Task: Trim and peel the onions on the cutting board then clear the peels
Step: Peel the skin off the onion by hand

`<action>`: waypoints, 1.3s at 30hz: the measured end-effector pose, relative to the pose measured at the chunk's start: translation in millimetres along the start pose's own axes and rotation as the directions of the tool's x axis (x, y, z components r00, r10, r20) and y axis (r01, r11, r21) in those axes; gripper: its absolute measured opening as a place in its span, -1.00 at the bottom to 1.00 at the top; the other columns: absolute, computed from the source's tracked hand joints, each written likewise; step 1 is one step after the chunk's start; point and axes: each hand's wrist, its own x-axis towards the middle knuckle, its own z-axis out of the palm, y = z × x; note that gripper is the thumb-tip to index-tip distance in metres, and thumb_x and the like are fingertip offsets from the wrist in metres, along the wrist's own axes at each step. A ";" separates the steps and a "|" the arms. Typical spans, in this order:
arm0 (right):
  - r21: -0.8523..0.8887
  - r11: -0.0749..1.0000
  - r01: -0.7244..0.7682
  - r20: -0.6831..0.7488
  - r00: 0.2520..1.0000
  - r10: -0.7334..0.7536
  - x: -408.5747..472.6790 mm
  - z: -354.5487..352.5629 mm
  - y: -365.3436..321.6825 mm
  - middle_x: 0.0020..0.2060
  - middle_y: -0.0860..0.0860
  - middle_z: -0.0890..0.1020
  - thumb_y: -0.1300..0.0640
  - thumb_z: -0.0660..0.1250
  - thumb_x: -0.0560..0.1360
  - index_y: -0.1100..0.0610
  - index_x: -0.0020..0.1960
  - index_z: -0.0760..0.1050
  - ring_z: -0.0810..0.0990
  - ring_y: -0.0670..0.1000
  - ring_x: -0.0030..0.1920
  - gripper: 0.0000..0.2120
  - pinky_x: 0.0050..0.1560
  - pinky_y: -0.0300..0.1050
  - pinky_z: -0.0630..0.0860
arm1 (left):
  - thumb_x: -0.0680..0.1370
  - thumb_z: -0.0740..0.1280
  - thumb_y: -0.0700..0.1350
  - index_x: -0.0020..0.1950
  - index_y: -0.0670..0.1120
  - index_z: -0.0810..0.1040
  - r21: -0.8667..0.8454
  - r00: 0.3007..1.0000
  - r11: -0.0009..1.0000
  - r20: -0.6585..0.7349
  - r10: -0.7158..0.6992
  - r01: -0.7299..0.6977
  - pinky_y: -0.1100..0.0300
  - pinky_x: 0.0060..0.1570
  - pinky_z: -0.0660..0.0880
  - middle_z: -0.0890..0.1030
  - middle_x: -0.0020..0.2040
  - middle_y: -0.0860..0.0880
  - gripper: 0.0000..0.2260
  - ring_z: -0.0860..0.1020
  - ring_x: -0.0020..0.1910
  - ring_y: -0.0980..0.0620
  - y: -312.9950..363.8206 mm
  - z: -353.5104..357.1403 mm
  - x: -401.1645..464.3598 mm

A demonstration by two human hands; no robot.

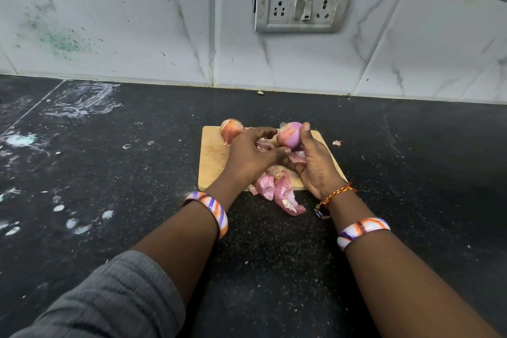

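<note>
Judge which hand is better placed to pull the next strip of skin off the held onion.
Left. The right hand cradles the onion, while the left hand has fingertips at its underside, seemingly pinching loose skin.

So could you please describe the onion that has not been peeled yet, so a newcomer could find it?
Find the wooden cutting board on the black counter. At its far left corner lies the unpeeled onion, alone, still in dry orange-brown skin.
</note>
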 end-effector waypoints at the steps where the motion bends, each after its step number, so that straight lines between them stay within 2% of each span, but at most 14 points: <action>1: 0.005 1.000 -0.001 -0.001 1.000 0.001 0.9 0.0 0.6 -0.13 0.20 0.63 -0.14 0.18 0.37 0.25 -0.02 0.50 0.67 0.02 -0.23 -0.53 -0.08 -0.07 0.61 | 0.33 0.52 -0.17 0.14 -0.14 0.58 0.033 1.000 0.999 0.005 0.023 -0.023 0.05 0.13 0.53 0.64 0.04 -0.07 -0.60 0.60 0.04 0.02 0.0 0.6 -0.3; 4: 0.023 1.000 -0.004 -0.008 1.000 0.005 0.5 0.5 -0.5 -0.20 0.15 0.66 -0.09 0.12 0.52 0.24 -0.04 0.49 0.68 0.01 -0.26 -0.61 -0.14 -0.06 0.62 | 0.35 0.50 -0.19 0.16 -0.17 0.59 0.048 0.998 0.997 -0.031 0.058 -0.056 0.08 0.17 0.51 0.65 0.05 -0.08 -0.61 0.60 0.06 0.04 1.0 0.4 -1.5; 6: 0.039 0.999 -0.003 -0.007 1.000 0.003 -0.1 0.7 -0.9 -0.20 0.13 0.66 -0.01 0.10 0.58 0.25 0.01 0.46 0.67 -0.01 -0.28 -0.67 -0.21 -0.11 0.64 | 0.37 0.48 -0.20 0.16 -0.18 0.59 0.046 0.995 0.996 -0.065 0.073 -0.070 0.10 0.17 0.50 0.66 0.05 -0.09 -0.63 0.60 0.07 0.03 1.5 0.3 -1.4; 8: 0.057 0.998 0.008 -0.008 1.000 -0.008 -0.2 1.0 -0.4 -0.09 0.14 0.60 0.00 0.14 0.56 0.16 0.07 0.42 0.67 -0.02 -0.29 -0.75 -0.25 -0.15 0.64 | 0.39 0.46 -0.22 0.13 -0.19 0.60 0.054 0.992 0.995 -0.092 0.086 -0.081 0.12 0.13 0.52 0.66 0.03 -0.10 -0.69 0.61 0.04 0.03 1.7 0.6 -1.3; 10: 0.072 0.997 0.031 0.002 1.000 -0.031 -0.3 0.5 0.2 -0.08 0.12 0.57 0.00 0.22 0.45 0.09 0.06 0.43 0.66 -0.03 -0.30 -0.76 -0.25 -0.17 0.63 | 0.43 0.42 -0.24 0.08 -0.21 0.62 0.067 0.988 0.993 -0.118 0.101 -0.094 0.14 0.09 0.53 0.67 -0.01 -0.12 -0.76 0.61 -0.02 0.04 1.2 1.2 -0.6; 12: 0.060 0.997 0.055 0.015 0.998 -0.056 -1.1 0.1 0.8 -0.08 0.12 0.57 0.05 0.30 0.34 0.08 0.06 0.44 0.65 -0.04 -0.29 -0.69 -0.23 -0.19 0.63 | 0.46 0.39 -0.25 0.06 -0.21 0.63 0.069 0.983 0.992 -0.143 0.111 -0.102 0.20 0.04 0.53 0.67 -0.04 -0.11 -0.81 0.59 -0.07 0.07 1.1 1.4 -0.5; 15: 0.034 0.995 0.090 0.037 0.995 -0.091 -1.7 -1.2 2.3 -0.03 0.14 0.58 0.08 0.41 0.22 0.10 0.11 0.45 0.66 -0.04 -0.23 -0.53 -0.19 -0.19 0.63 | 0.44 0.43 -0.17 0.06 -0.16 0.63 0.045 0.975 0.991 -0.177 0.131 -0.125 0.40 -0.03 0.49 0.64 -0.07 0.01 -0.79 0.58 -0.08 0.16 2.0 1.7 -1.9; 18: 0.028 0.997 0.075 0.045 0.996 -0.076 -1.0 -2.0 3.4 0.01 0.12 0.58 0.16 0.32 0.39 0.14 0.21 0.44 0.67 -0.05 -0.19 -0.61 -0.16 -0.20 0.62 | 0.41 0.45 -0.19 0.00 -0.16 0.65 0.067 0.963 0.987 -0.216 0.159 -0.148 0.54 -0.10 0.44 0.61 -0.14 0.07 -0.82 0.56 -0.13 0.22 2.3 2.2 -3.6; 20: 0.031 0.998 0.062 0.049 0.997 -0.064 0.4 -2.7 4.1 0.05 0.11 0.56 0.18 0.26 0.46 0.15 0.24 0.43 0.66 -0.06 -0.17 -0.65 -0.15 -0.20 0.62 | 0.41 0.44 -0.22 -0.04 -0.17 0.66 0.081 0.956 0.985 -0.239 0.169 -0.154 0.53 -0.13 0.43 0.62 -0.16 0.04 -0.86 0.55 -0.18 0.22 2.1 1.8 -4.1; 23: -0.011 0.998 0.059 0.058 0.997 -0.058 2.2 -4.7 5.5 0.07 0.12 0.56 0.13 0.33 0.32 0.14 0.22 0.46 0.65 -0.05 -0.13 -0.54 -0.07 -0.15 0.62 | 0.41 0.42 -0.27 -0.13 -0.19 0.66 0.080 0.952 0.986 -0.259 0.164 -0.148 0.49 -0.23 0.43 0.60 -0.26 0.03 -0.93 0.52 -0.29 0.27 3.1 1.0 -5.0; 26: -0.073 0.995 0.065 0.050 0.997 -0.061 2.2 -5.1 6.2 0.06 0.10 0.56 0.13 0.34 0.32 0.17 0.27 0.44 0.64 -0.04 -0.12 -0.49 -0.03 -0.14 0.61 | 0.40 0.41 -0.30 -0.19 -0.16 0.65 0.090 0.949 0.984 -0.263 0.173 -0.155 0.52 -0.26 0.41 0.55 -0.34 0.12 -0.94 0.51 -0.36 0.32 4.2 0.1 -5.9; 30: -0.038 0.996 0.075 0.019 0.997 -0.075 1.7 -3.0 5.8 0.01 0.05 0.58 0.14 0.30 0.38 0.19 0.27 0.43 0.64 -0.06 -0.15 -0.54 -0.13 -0.21 0.62 | 0.39 0.42 -0.30 -0.10 -0.20 0.64 0.057 0.962 0.988 -0.226 0.152 -0.143 0.54 -0.20 0.43 0.59 -0.24 0.05 -0.89 0.52 -0.27 0.30 4.9 0.2 -6.0; 34: -0.043 0.997 0.062 0.011 0.998 -0.062 3.5 -4.2 6.3 0.01 0.06 0.58 0.28 0.22 0.53 0.21 0.28 0.42 0.64 -0.05 -0.15 -0.68 -0.16 -0.21 0.62 | 0.39 0.42 -0.30 -0.13 -0.22 0.65 0.075 0.961 0.987 -0.229 0.154 -0.140 0.53 -0.24 0.42 0.59 -0.25 -0.01 -0.92 0.51 -0.28 0.24 4.1 0.1 -6.0; 39: -0.079 0.995 0.067 0.023 0.998 -0.065 3.8 -4.9 7.3 0.06 0.11 0.57 0.18 0.30 0.44 0.16 0.22 0.47 0.64 -0.01 -0.11 -0.65 -0.12 -0.16 0.63 | 0.40 0.41 -0.30 -0.16 -0.24 0.65 0.106 0.952 0.983 -0.254 0.171 -0.148 0.54 -0.27 0.40 0.58 -0.27 -0.02 -0.94 0.49 -0.30 0.24 5.7 -0.1 -7.1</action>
